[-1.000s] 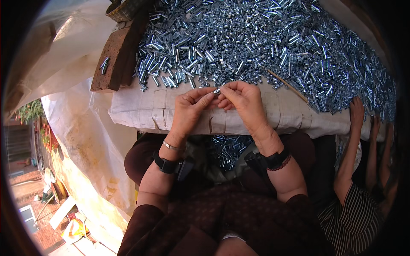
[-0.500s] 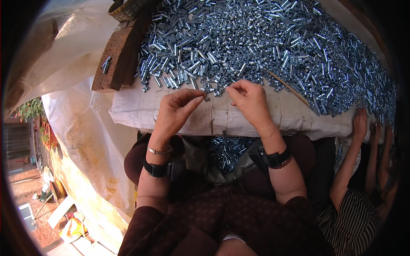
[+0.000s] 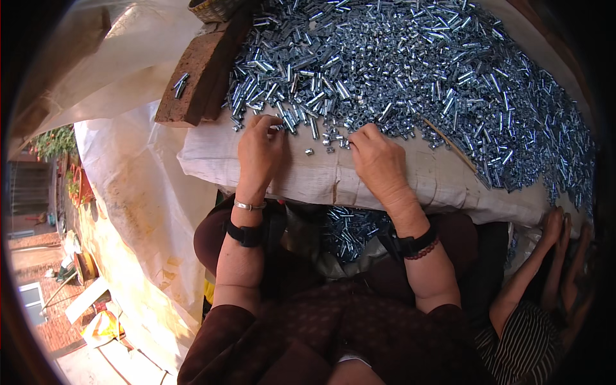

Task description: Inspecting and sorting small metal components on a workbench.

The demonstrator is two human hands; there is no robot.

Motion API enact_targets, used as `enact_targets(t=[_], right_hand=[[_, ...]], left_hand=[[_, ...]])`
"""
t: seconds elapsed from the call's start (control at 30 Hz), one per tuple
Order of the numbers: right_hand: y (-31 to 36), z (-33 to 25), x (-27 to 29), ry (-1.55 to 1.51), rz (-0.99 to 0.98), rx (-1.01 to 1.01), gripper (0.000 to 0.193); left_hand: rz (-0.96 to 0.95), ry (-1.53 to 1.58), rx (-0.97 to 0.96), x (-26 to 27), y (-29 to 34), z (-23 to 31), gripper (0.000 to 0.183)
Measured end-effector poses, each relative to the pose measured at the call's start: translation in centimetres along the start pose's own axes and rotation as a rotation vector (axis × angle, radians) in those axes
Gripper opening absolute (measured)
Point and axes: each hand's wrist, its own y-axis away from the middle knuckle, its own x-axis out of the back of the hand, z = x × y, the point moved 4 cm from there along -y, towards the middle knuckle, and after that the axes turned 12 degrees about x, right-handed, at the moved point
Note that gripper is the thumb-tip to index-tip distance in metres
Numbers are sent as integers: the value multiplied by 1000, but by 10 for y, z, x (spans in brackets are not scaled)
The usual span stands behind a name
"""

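Observation:
A wide heap of shiny silver metal tubes [image 3: 398, 70], some long and some short, covers the pale cloth-topped table. My left hand [image 3: 258, 154] is at the heap's near left edge, its fingers curled and pinched on a small metal tube among the longer ones. My right hand [image 3: 380, 160] rests on the near edge with bent fingers pressed down beside short tubes; what its fingertips hold is hidden. Between the hands lie a few loose short tubes [image 3: 309, 152] on the cloth [image 3: 301, 176].
A brick [image 3: 200, 77] with small tubes on it stands at the left, near a woven basket [image 3: 212, 9]. A thin stick [image 3: 449, 144] lies along the heap. More tubes [image 3: 350, 234] sit below the table edge. Co-workers' hands [image 3: 553, 224] are at the right.
My hands have moved apart. The left went outward to the longer tubes, and the right turned palm down onto the short ones. The whole view has shifted slightly.

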Motion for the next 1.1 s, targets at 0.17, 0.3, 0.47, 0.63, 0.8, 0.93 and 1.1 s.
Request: enact_targets(t=[0.17,0.3,0.47,0.63,0.8,0.93,1.1], right_hand=[[0,0,2,14,-17,-61,8],[-1,1,4,75,-15,-113,10],[1,9,8,99,-23,-146,12],[0,9,9,44,-19,-138,18],[3,16,11,-28,-7,-168,13],[1,12,6,-642,106,-397,12],[-2,3,5,-1214,131,-568,14]], left_hand=[[46,-20,-55,2,2,-2,16],[130,-157,-112,4,2,-4,15],[70,-211,-129,8,7,13,13],[-73,-206,-68,-2,10,14,16],[-234,193,63,-11,15,25,18],[-397,708,237,-21,23,28,26],[-618,1112,558,-32,30,34,33]])
